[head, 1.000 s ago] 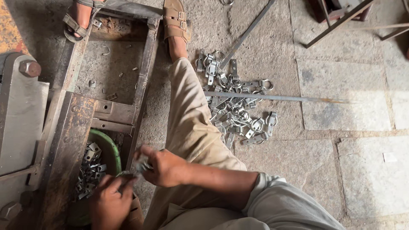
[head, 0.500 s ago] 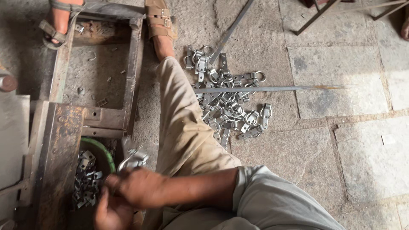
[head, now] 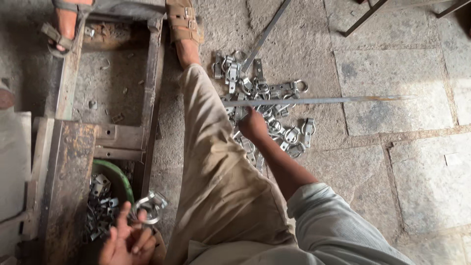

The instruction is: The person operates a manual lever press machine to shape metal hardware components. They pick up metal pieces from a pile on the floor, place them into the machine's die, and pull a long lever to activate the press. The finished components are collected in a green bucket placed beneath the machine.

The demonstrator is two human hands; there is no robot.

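At the lower left of the frame, the left hand (head: 128, 240) holds a metal ring clamp (head: 149, 206) between the tips of its fingers (head: 132, 221), just beside a green bowl (head: 115, 177) of similar parts. The right hand (head: 253, 126) reaches into the pile of clamps (head: 265, 110) on the stone floor (head: 392, 113) at upper centre; whether its fingers are closed there, I cannot tell.

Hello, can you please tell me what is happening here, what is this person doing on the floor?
A person sits on a stone floor beside a rusty metal frame. The right hand reaches into a pile of metal ring clips lying on the floor. The left hand holds one ring clip near a green bowl that has more such pieces in it. Two thin metal rods lie across the pile.
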